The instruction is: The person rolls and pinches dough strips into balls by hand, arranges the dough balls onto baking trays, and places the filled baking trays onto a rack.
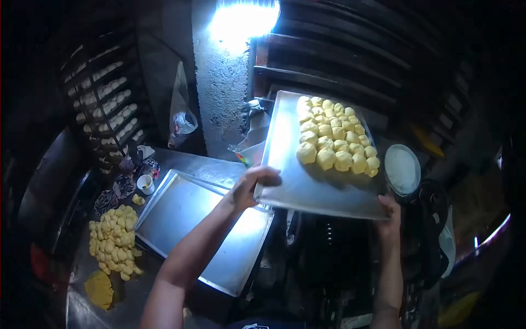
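Observation:
A metal baking tray (285, 192) is held up in front of me, tilted, between both hands. My left hand (257, 183) is closed on its near left corner. At the near right corner, my right hand (388, 211) grips the edge. Rows of pale yellow dough balls (334, 134) cover the far right part of this tray. Below my left arm, a second baking tray (181, 211) lies on the metal table with nothing on it. The undersides of the held tray and some of my fingers are hidden.
A heap of small yellow dough pieces (114, 241) and a yellow lump (99, 289) lie on the table's left. A white cup (145, 184) stands behind them. A rack (107, 104) holds rows of pale balls. A round white container (402, 170) is at right.

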### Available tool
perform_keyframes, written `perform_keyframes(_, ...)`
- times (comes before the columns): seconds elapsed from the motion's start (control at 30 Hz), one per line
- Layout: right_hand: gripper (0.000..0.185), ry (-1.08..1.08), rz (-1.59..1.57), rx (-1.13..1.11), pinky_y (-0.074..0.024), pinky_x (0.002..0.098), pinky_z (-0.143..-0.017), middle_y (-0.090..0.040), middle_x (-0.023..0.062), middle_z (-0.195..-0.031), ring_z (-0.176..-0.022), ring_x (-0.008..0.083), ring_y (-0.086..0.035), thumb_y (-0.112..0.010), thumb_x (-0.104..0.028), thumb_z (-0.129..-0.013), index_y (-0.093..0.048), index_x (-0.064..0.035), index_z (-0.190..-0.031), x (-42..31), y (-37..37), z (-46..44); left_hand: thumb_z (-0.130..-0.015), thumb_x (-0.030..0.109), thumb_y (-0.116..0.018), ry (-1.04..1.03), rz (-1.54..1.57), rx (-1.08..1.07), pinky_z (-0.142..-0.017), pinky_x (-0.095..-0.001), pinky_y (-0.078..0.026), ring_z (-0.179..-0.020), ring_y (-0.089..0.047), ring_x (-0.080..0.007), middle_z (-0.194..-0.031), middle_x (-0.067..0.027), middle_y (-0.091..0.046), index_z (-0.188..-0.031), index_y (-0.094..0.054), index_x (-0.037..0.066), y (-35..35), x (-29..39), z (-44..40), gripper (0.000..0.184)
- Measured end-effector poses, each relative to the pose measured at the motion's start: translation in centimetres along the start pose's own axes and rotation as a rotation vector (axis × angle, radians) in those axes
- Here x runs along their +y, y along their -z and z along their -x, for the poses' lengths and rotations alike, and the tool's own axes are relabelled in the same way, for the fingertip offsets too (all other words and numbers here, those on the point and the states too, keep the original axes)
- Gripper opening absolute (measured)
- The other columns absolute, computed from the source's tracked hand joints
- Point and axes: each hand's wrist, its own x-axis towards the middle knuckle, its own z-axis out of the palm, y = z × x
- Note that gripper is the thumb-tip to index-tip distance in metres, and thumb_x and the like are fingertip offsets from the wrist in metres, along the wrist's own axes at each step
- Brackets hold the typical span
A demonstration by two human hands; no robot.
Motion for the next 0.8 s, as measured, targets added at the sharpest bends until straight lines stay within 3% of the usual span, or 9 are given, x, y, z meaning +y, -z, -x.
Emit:
perform_keyframes(0.1, 0.077, -0.08, -0.048, -0.007, -0.05, 0.0413, -0.109, -0.057, 0.0151, -0.144, -0.127, 0.0302, -0.059, -0.065, -0.002, -0.084, -0.042, -0.0057, -0.158, -0.2, 0.3, -1.2, -0.093, 0.033, -0.074, 0.058, 0.221, -0.042, -0.1, -0.0449, -0.057, -0.106, -0.071, -0.028, -0.123, -0.0166, -0.067, -0.132, -0.058, 0.002, 0.0, -0.5, -2.4, 0.052)
perform_keyframes(0.13, 0.072, -0.125, -0.098, 0.129, -0.0526, 0.0421, -0.105, -0.061, 0.0132, -0.137, -0.122, 0.0286, -0.062, -0.065, -0.003, -0.086, -0.046, -0.0073, -0.156, -0.1, -0.1, -1.8, -0.094, 0.034, -0.074, 0.106, 0.311, -0.042, -0.102, -0.0459, -0.056, -0.109, -0.07, -0.0281, -0.125, -0.0167, -0.066, -0.133, -0.058, 0.002, -1.0, 0.2, -3.1, 0.053)
perform_keyframes(0.2, 0.072, -0.066, -0.046, 0.069, -0.0531, 0.0412, -0.103, -0.062, 0.0128, -0.134, -0.12, 0.028, -0.062, -0.066, -0.005, -0.086, -0.047, -0.0076, -0.155, 1.3, 0.6, -3.5, -0.096, 0.036, -0.072, 0.082, 0.879, 0.016, -0.11, -0.0498, -0.05, -0.12, -0.065, -0.0299, -0.133, -0.0173, -0.062, -0.139, -0.052, 0.002, -3.1, 0.9, -2.1, 0.058)
perform_keyframes(0.3, 0.072, 0.021, 0.06, 0.046, -0.0537, 0.0392, -0.1, -0.064, 0.012, -0.13, -0.117, 0.0268, -0.063, -0.069, -0.008, -0.086, -0.048, -0.0079, -0.154, 1.5, -0.3, -3.0, -0.102, 0.036, -0.066, 0.161, 0.448, 0.199, -0.113, -0.0501, -0.048, -0.128, -0.06, -0.0325, -0.139, -0.0193, -0.058, -0.143, -0.047, 0.003, -5.2, 0.9, 0.3, 0.056)
perform_keyframes(0.33, 0.072, 0.032, 0.112, 0.075, -0.0537, 0.038, -0.098, -0.065, 0.0116, -0.128, -0.115, 0.0262, -0.064, -0.07, -0.009, -0.085, -0.048, -0.0079, -0.154, 1.8, -0.3, -4.1, -0.106, 0.037, -0.059, 0.187, 0.351, 0.056, -0.113, -0.0475, -0.05, -0.132, -0.058, -0.0371, -0.15, -0.0225, -0.05, -0.156, -0.026, 0.002, -4.4, -0.2, -0.4, 0.069)
perform_keyframes(0.47, 0.063, 0.069, 0.166, -0.144, -0.0511, 0.0365, -0.096, -0.068, 0.007, -0.12, -0.11, 0.0217, -0.063, -0.076, -0.015, -0.084, -0.059, -0.0058, -0.143, 0.8, 0.2, -10.5, -0.113, 0.041, -0.042, 0.303, 0.127, 0.221, -0.101, -0.0448, -0.058, -0.127, -0.062, -0.0371, -0.147, -0.0244, -0.053, -0.155, -0.026, 0.001, -6.3, 1.8, -2.4, 0.06)
perform_keyframes(0.6, 0.044, -0.011, 0.107, -0.002, -0.0509, 0.036, -0.096, -0.074, 0.0068, -0.111, -0.102, 0.0227, -0.067, -0.087, -0.014, -0.077, -0.073, -0.0006, -0.116, 2.4, 0.5, -19.6, -0.109, 0.044, -0.051, 0.313, -0.024, 0.224, -0.089, -0.0378, -0.059, -0.105, -0.068, -0.0235, -0.132, -0.016, -0.064, -0.148, -0.041, 0.002, -4.2, 0.7, -5.0, 0.058)
perform_keyframes(0.73, 0.036, 0.412, 0.321, 0.284, -0.0541, 0.0325, -0.087, -0.076, 0.0101, -0.101, -0.091, 0.0194, -0.07, -0.094, -0.022, -0.077, -0.075, 0.0018, -0.097, 2.0, -1.5, -17.3, -0.103, 0.017, -0.067, 0.332, 0.049, 0.026, -0.081, -0.0285, -0.06, -0.09, -0.073, -0.0171, -0.109, -0.0117, -0.072, -0.143, -0.05, 0.0, -4.8, -2.1, 5.4, 0.047)
perform_keyframes(0.8, 0.042, 0.761, 0.483, 0.289, -0.051, 0.0349, -0.09, -0.072, 0.0111, -0.107, -0.096, 0.0219, -0.066, -0.093, -0.025, -0.077, -0.072, 0.0002, -0.102, 2.9, -4.3, -12.1, -0.103, 0.021, -0.069, 0.343, 0.005, -0.004, -0.085, -0.0297, -0.06, -0.096, -0.072, -0.0158, -0.109, -0.0095, -0.072, -0.142, -0.053, -0.001, -5.0, -1.4, 13.9, 0.047)
